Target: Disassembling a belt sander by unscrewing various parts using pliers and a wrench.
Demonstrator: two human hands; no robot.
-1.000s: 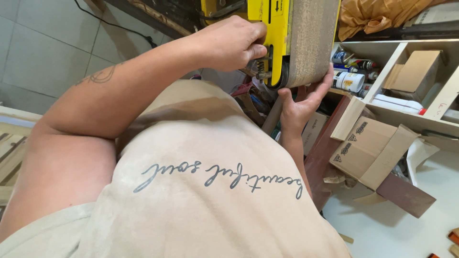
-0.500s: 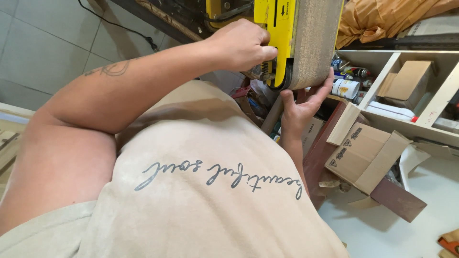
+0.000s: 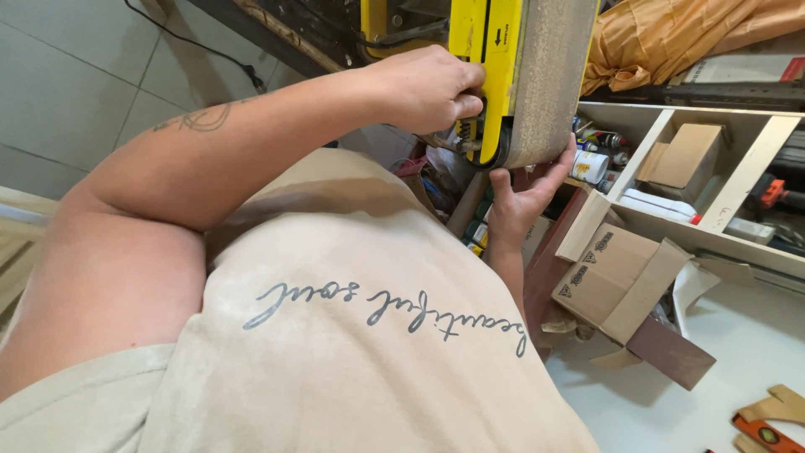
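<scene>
Overhead, grey tiled floor (image 3: 75, 92), cluttered shelves (image 3: 713, 168)

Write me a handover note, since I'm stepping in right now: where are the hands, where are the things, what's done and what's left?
Left hand: closed on the yellow sander, fingers at its edge by the spring and black loop.
Right hand: under the lower end of the sanding belt, fingertips touching it.
Things: sander stands upright before the shelf; open cardboard box below.
Done: belt sits round the sander.
Left: whether the belt is seated or tensioned cannot be told; both hands are on it, so check that first.
</scene>
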